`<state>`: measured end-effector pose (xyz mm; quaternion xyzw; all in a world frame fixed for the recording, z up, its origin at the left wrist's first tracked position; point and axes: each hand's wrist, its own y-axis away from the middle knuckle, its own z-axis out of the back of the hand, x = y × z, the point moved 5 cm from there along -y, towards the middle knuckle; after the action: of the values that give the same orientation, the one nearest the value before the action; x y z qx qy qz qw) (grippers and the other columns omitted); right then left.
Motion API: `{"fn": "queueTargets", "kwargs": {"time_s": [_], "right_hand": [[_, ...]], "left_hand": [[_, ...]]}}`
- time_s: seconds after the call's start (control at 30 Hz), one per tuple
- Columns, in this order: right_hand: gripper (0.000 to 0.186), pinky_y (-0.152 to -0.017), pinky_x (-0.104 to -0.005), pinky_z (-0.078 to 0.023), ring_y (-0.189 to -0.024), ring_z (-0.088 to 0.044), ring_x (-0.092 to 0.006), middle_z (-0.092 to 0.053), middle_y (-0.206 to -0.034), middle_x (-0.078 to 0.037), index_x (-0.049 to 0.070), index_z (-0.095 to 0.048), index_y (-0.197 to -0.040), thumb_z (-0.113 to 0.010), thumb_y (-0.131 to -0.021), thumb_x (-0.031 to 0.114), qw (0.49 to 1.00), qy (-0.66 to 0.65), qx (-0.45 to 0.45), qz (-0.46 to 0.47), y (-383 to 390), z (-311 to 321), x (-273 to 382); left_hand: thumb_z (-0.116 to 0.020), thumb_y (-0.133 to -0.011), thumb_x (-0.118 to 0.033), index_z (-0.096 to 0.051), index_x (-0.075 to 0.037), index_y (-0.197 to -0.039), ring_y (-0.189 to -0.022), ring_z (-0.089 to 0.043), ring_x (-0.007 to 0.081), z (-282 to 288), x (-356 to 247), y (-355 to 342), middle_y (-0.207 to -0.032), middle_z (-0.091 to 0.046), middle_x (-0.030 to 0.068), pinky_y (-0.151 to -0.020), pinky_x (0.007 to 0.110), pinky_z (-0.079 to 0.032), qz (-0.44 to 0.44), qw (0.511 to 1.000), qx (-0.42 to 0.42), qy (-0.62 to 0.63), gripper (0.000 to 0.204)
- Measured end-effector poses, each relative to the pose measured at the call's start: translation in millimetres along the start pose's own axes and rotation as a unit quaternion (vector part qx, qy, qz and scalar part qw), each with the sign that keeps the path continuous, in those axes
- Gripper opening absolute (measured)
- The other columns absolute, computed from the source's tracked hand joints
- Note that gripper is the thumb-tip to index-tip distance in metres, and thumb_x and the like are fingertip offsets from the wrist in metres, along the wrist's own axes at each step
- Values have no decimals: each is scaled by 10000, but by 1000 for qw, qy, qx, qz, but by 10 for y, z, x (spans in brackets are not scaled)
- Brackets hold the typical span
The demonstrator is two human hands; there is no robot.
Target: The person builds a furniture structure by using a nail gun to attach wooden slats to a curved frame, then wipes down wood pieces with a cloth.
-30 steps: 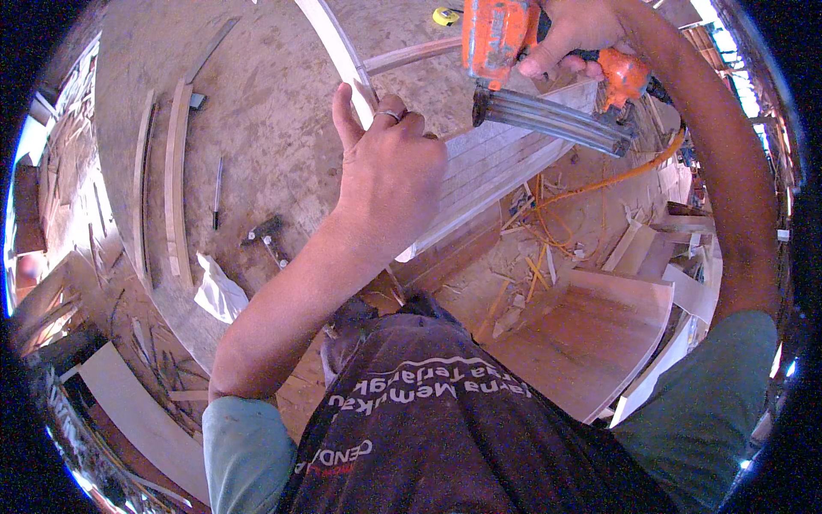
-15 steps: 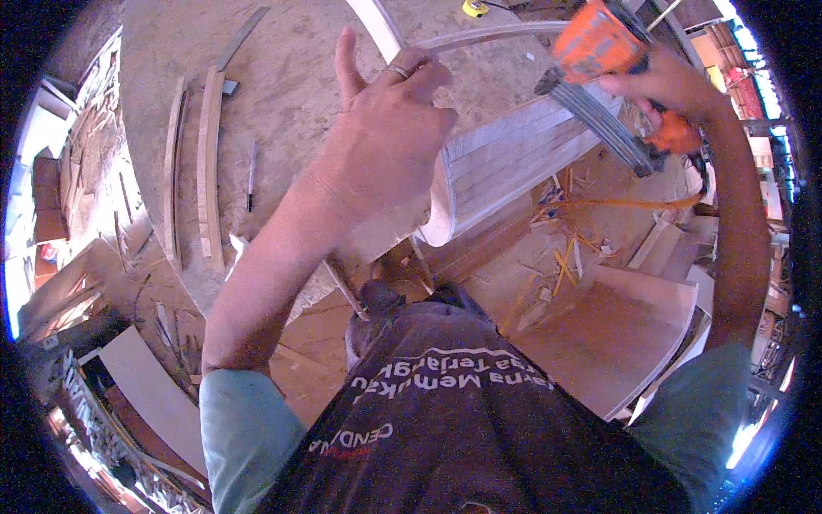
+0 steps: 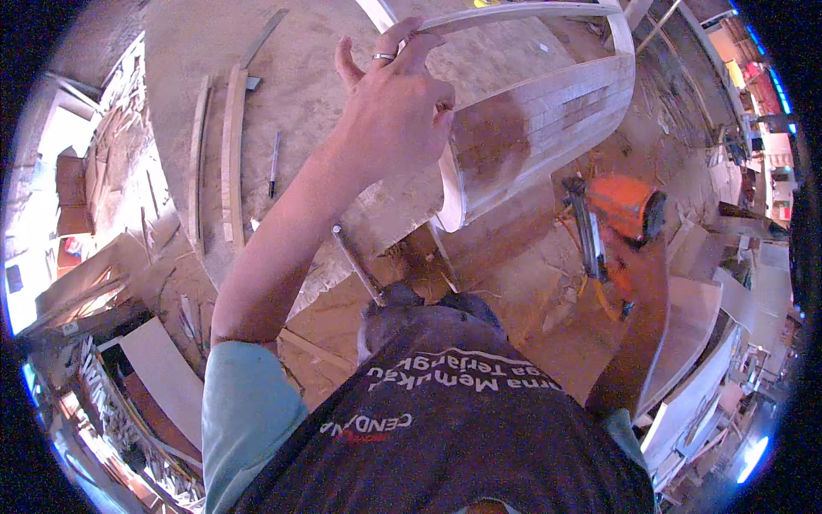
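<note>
A curved wooden frame (image 3: 556, 103) with a planked side stands on the worktable, its near end turned toward me. My left hand (image 3: 398, 111) is closed on the frame's left end, by the joint where a thin curved rail and a pale upright strip meet. A ring shows on one finger, one finger sticks out, and the palm side is hidden. Low on the right, apart from the frame, my right hand (image 3: 638, 261) is wrapped around the handle of an orange nail gun (image 3: 625, 206). The gun's dark magazine (image 3: 586, 227) faces left.
Slim wooden strips (image 3: 233, 154) and a pen (image 3: 274, 164) lie on the worktable (image 3: 300, 77) at left. A curved panel (image 3: 693, 317) and other boards lean at right. Scraps and an orange hose are on the floor, and more boards (image 3: 163, 385) stand at lower left.
My right hand has brought the nail gun down from the frame's far right end toward me. The frame's planked side is uncovered now. My left hand stays at the same joint.
</note>
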<state>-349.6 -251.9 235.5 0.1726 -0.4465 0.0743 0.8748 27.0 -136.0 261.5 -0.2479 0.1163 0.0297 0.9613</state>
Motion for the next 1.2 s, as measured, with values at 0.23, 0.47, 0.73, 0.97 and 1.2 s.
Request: {"fn": "queueTargets", "kwargs": {"time_s": [0.23,0.47,0.73,0.97,1.2], "right_hand": [[323,-516,-263,-463,-615,-571,-100,-651,-828,1,46,-661,-1102,-829,-834,113,1000,5,5,9,259,57,-967],[340,-580,-309,-496,-648,-596,-122,-663,-830,-4,29,-663,-1083,-833,-802,114,999,38,-22,20,729,298,-1742],[354,-687,-316,-543,-780,-652,-179,-673,-968,-67,31,-625,-1170,-744,-841,83,979,-134,52,-145,1400,441,-2387],[334,-600,-334,-572,-756,-675,-183,-684,-954,-89,39,-605,-1237,-662,-922,134,928,-332,33,-163,1850,56,-2019],[455,-593,-285,-549,-750,-671,-166,-691,-959,-81,24,-585,-1327,-694,-940,237,900,-387,38,-195,2054,-926,-895]], "left_hand": [[-688,-758,-186,-777,-100,-878,-1214,-601,303,71,-308,-461,-1053,-722,154,-1082,597,-360,-1,999,11,-48,173],[-755,-824,-268,-775,-124,-1038,-1216,-630,289,-258,-325,-802,-1092,-736,119,-1043,609,-414,13,927,338,-164,259],[-759,-822,-307,-801,-186,-996,-1097,-687,314,-179,-204,-681,-1057,-760,54,-920,728,-407,-59,915,329,-227,216],[-644,-898,-365,-750,-94,-1026,-1039,-690,344,-224,-59,-890,-1015,-741,145,-906,562,-497,-123,921,344,-137,317],[-579,-930,-375,-691,-15,-877,-882,-666,425,-862,-73,-1169,-909,-694,222,-798,537,-519,-299,893,328,-74,381]]}}
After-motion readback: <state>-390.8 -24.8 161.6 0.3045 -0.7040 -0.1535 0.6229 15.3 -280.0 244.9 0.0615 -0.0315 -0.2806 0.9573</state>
